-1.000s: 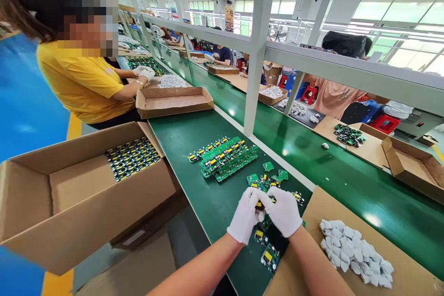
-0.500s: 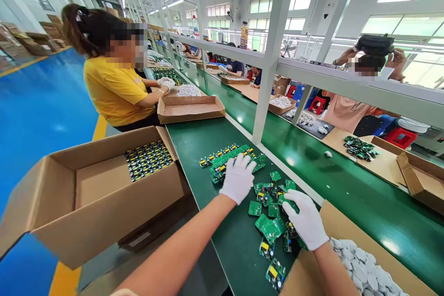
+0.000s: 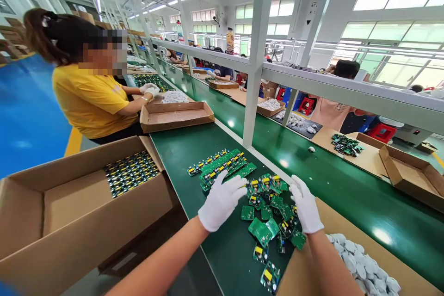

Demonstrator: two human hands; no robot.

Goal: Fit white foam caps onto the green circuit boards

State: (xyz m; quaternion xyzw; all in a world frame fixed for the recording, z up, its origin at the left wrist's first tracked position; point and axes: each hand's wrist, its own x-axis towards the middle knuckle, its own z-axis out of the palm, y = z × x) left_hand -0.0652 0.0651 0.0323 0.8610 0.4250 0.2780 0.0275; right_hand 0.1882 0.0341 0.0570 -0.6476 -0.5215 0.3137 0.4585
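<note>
My left hand (image 3: 222, 201), in a white glove, has its fingers at the near end of a strip of joined circuit boards (image 3: 265, 184) with yellow parts, holding it above the loose pieces. My right hand (image 3: 305, 204), also gloved, is held just right of the strip's far end, fingers apart with nothing visible in them. Beneath lie scattered single green circuit boards (image 3: 265, 231), some face down. Beyond my left hand several more board strips (image 3: 222, 166) lie side by side on the dark green table (image 3: 180, 143).
At left stands a large open carton (image 3: 69, 212) with rows of boards (image 3: 131, 172) inside. White lumpy pieces (image 3: 364, 263) lie on cardboard at lower right. A shallow box (image 3: 176, 115) separates me from a co-worker in yellow (image 3: 86, 101). A white post (image 3: 255, 64) rises beside the green conveyor (image 3: 333, 171).
My left hand has drawn back from the strips and now holds one strip out to the right. My right hand has risen off the loose boards. The view has turned slightly right.
</note>
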